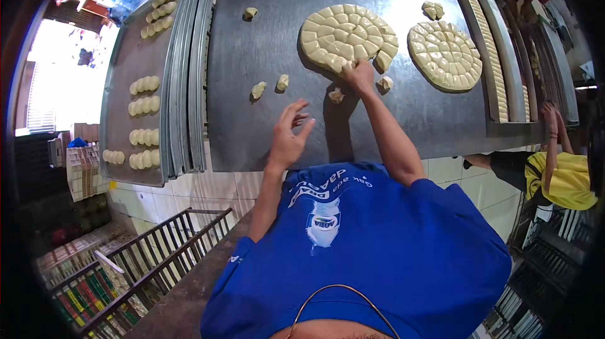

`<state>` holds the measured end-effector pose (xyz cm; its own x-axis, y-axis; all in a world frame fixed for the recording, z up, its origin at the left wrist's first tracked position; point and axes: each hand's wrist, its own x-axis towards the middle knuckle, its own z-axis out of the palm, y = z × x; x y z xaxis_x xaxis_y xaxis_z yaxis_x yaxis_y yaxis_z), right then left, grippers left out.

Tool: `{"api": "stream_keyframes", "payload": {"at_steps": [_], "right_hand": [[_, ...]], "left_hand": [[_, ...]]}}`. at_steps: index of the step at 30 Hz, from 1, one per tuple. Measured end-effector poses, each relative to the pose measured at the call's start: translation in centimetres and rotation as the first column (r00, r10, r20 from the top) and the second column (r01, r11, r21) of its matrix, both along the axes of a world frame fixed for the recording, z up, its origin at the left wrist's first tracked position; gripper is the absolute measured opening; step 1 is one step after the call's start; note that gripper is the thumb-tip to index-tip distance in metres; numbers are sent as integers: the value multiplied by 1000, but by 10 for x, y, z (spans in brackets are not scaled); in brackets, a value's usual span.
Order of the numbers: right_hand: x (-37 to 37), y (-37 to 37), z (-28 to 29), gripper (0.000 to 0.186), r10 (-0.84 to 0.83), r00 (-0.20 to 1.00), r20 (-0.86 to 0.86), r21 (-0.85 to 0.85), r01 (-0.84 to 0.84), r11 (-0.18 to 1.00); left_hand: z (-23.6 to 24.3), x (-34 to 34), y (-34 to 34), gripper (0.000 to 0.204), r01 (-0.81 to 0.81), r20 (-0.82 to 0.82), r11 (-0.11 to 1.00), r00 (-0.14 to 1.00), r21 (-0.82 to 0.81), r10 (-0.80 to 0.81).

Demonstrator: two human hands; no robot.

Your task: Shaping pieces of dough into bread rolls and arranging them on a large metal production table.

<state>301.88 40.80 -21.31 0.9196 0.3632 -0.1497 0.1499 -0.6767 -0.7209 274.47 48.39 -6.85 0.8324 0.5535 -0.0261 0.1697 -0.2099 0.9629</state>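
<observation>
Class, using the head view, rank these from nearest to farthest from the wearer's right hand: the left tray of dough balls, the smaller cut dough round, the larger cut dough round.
1. Larger cut dough round: right at the fingers.
2. Smaller cut dough round: off to the right.
3. Tray of dough balls: far left.

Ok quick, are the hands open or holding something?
Left hand: open, holding nothing.
Right hand: closed at the near edge of a cut dough round.

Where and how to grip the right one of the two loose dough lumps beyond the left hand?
Probably pinch the dough lump's long sides mid-length, from above: it's longer front-to-back than wide, lies apart from its neighbour, and nothing covers it.
</observation>
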Motion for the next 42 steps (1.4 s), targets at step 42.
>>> {"api": "stream_keyframes", "payload": {"at_steps": [42], "right_hand": [[-82, -90, 158, 41, 256, 846, 468, 418, -467, 779]], "left_hand": [[82, 0, 29, 35, 222, 502, 888, 865, -403, 12]]}}
